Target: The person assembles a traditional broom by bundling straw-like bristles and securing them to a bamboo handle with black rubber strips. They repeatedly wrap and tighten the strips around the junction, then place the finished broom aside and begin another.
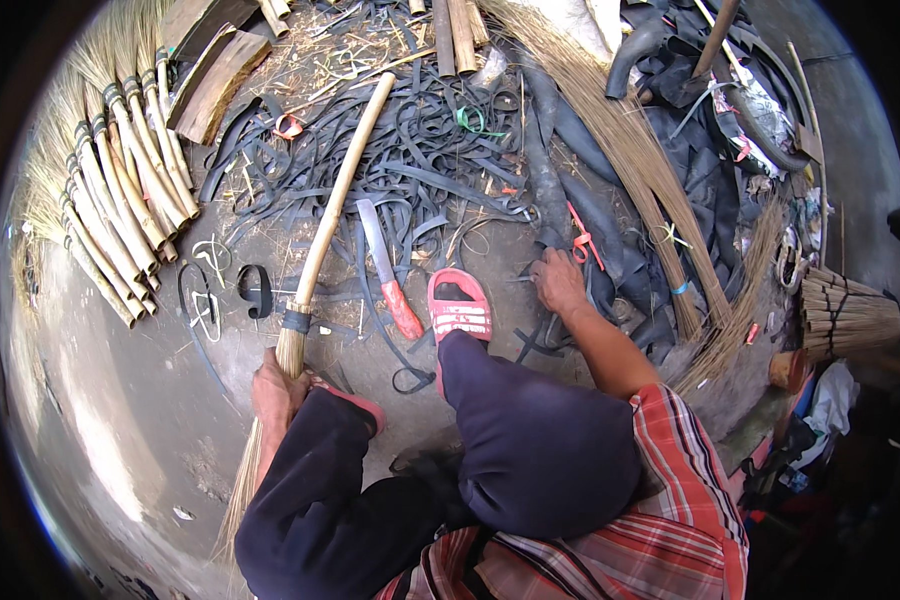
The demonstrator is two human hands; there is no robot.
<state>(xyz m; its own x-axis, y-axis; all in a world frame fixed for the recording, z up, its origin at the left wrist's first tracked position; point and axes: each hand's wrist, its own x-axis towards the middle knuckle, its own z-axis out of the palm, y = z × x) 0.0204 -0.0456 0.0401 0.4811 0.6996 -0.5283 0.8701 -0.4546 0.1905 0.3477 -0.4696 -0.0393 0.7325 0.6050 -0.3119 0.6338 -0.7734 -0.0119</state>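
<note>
gripping a broom, left hand; right hand fingers black strips.

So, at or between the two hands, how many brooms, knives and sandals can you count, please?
Straw broom with pale wooden handle, in left hand: 1
Steel knife with red handle: 1
Pink rubber sandals: 2
Total: 4

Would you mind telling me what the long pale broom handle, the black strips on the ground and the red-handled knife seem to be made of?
Long pale broom handle: probably bamboo or peeled wood, smooth and tan. Black strips: likely cut rubber, matte, limp and curling. Red-handled knife: dull grey metal blade; the grip looks like plastic. The left hand grips the broom; the right hand touches the strips.
</note>
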